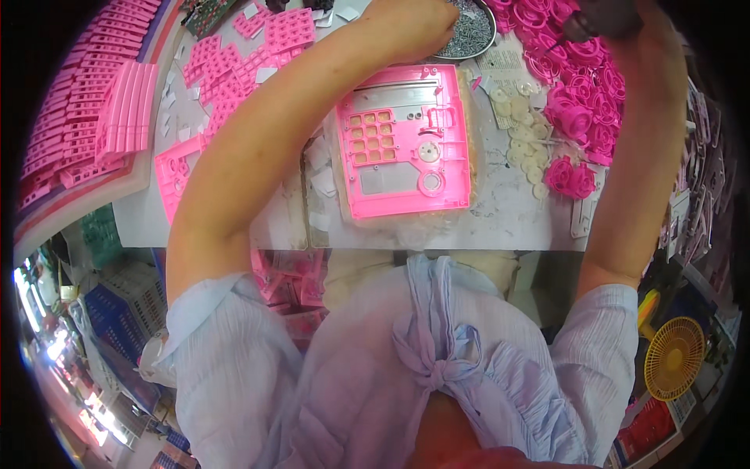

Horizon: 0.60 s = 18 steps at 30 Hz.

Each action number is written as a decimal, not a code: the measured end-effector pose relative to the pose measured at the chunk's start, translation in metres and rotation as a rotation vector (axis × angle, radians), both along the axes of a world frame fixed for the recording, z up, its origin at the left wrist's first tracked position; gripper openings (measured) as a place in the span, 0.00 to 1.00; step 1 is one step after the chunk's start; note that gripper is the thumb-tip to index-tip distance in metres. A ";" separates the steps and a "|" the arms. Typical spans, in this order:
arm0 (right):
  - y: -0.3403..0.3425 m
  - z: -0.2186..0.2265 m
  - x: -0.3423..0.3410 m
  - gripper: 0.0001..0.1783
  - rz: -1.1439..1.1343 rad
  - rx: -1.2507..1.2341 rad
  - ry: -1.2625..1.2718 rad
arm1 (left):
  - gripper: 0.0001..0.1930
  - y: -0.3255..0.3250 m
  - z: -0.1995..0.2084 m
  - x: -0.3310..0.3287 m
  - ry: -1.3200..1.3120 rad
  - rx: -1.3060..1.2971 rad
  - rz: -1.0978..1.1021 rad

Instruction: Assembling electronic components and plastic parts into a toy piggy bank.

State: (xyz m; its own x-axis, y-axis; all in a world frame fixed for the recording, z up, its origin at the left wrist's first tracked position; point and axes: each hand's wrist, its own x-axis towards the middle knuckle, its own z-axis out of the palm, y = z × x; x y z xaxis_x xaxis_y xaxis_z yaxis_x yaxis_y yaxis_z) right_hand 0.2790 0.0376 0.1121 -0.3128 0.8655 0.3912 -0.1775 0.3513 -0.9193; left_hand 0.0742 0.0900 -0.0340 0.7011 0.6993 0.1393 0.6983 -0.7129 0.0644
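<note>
My left hand (418,25) reaches to the far edge, its curled fingers at the rim of a round metal dish of small screws (471,35). Whatever sits between its fingertips is hidden. At the upper right my right hand (647,22) is closed around a dark tool with a thin tip (598,22), partly cut off and blurred, above magenta parts. Between my forearms lies a pink plastic housing (461,168), open side up, with a pink keypad grid (372,136), a white disc (429,151) and a round ring (431,184) in it.
Pink keypad grids (289,30) are spread at the far left, beside stacked pink parts (125,109). Magenta parts (574,117) and whitish discs (525,148) lie on the right. The table's front edge (508,242) is close to my body. A yellow fan (674,358) stands lower right.
</note>
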 end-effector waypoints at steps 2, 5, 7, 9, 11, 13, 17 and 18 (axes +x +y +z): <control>-0.019 -0.017 -0.018 0.23 -0.176 -0.003 0.030 | 0.11 0.001 -0.001 0.000 -0.003 0.058 0.069; -0.049 -0.030 -0.015 0.19 -0.166 -0.101 0.145 | 0.11 -0.022 0.038 0.001 -0.048 -0.064 0.029; -0.071 -0.042 -0.001 0.21 0.042 -0.142 0.296 | 0.11 -0.065 0.051 -0.011 -0.265 -0.134 -0.102; -0.094 -0.048 -0.016 0.21 0.130 -0.061 0.300 | 0.04 -0.117 0.049 -0.020 -0.353 0.014 -0.151; -0.112 -0.049 -0.031 0.21 0.139 0.005 0.268 | 0.04 -0.153 0.040 -0.028 -0.537 -0.172 -0.121; -0.117 -0.049 -0.039 0.21 0.127 0.022 0.237 | 0.04 -0.173 0.031 -0.035 -0.660 -0.312 -0.072; -0.118 -0.046 -0.043 0.20 0.140 -0.011 0.210 | 0.05 -0.186 0.029 -0.040 -0.782 -0.429 0.032; -0.118 -0.046 -0.045 0.19 0.141 -0.022 0.212 | 0.05 -0.187 0.030 -0.040 -0.810 -0.443 0.054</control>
